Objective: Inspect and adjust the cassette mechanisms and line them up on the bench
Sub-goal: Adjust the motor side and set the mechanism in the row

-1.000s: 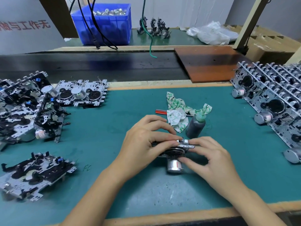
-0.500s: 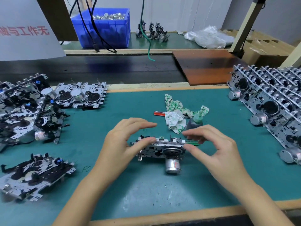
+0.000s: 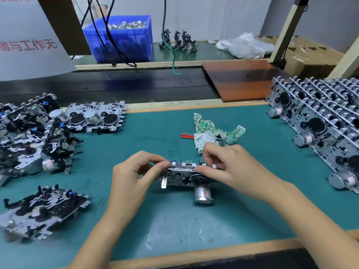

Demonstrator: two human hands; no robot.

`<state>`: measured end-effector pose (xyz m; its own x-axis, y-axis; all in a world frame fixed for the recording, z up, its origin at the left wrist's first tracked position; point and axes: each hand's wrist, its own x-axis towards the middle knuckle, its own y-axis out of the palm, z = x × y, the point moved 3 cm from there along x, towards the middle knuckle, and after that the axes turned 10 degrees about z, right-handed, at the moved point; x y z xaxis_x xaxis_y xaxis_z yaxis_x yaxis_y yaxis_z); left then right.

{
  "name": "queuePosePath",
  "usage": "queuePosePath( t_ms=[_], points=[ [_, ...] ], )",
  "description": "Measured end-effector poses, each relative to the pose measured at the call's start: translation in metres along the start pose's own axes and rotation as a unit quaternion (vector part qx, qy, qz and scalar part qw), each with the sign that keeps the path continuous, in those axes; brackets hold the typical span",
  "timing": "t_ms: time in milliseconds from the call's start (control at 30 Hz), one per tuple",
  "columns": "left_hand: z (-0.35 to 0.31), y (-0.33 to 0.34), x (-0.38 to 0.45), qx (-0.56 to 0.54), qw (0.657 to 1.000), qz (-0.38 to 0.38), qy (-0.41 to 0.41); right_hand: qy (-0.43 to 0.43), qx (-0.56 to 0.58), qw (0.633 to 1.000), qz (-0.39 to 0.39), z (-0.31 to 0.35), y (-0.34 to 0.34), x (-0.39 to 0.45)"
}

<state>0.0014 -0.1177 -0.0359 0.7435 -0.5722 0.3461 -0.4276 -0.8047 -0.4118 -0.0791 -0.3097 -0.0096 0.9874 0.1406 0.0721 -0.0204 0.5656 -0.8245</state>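
Hands meet over one cassette mechanism [image 3: 182, 175] standing on edge in the middle of the green bench mat [image 3: 174, 220], its round silver motor [image 3: 202, 195] pointing toward the person. The left hand [image 3: 132, 175] pinches the top left corner between thumb and fingertips, near a small blue part. The right hand [image 3: 229, 166] curls over the top right edge, thumb on the near face and fingers bent down onto the small tabs along the rim. Both hands grip the same unit, close together but not touching each other.

This looks like the adjusting step. To do it well, the left pinch should simply steady the frame while the right fingers work one tab at a time with light pressure; the stamped metal looks thin and likely bends easily. Keeping the bottom edge on the mat would stop the unit twisting, and the motor's weight may tip it forward if the grip loosens.

Behind the right hand lie a crumpled patterned cloth [image 3: 209, 131], a red-handled tool [image 3: 187, 135] and a green-capped bottle [image 3: 231, 139]. To the right, finished mechanisms [image 3: 318, 121] stand in a leaning row, the likely place for this one. A loose pile of mechanisms [image 3: 29, 136] sits at the left.
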Motion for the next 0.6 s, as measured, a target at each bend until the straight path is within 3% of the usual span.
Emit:
queuePosePath(
  t_ms=[167, 333, 600],
  points=[
    [-0.008, 0.009, 0.006, -0.039, 0.999, 0.005, -0.005, 0.008, -0.069, 0.997, 0.032, -0.005, -0.004, -0.008],
    [-0.020, 0.035, 0.014, -0.064, 0.997, 0.052, 0.004, 0.026, -0.069, 0.997, 0.029, -0.016, -0.015, -0.039],
    [-0.044, 0.113, 0.016, -0.124, 0.969, 0.213, 0.024, 0.111, -0.104, 0.987, -0.049, -0.045, -0.049, -0.113]
  ],
)
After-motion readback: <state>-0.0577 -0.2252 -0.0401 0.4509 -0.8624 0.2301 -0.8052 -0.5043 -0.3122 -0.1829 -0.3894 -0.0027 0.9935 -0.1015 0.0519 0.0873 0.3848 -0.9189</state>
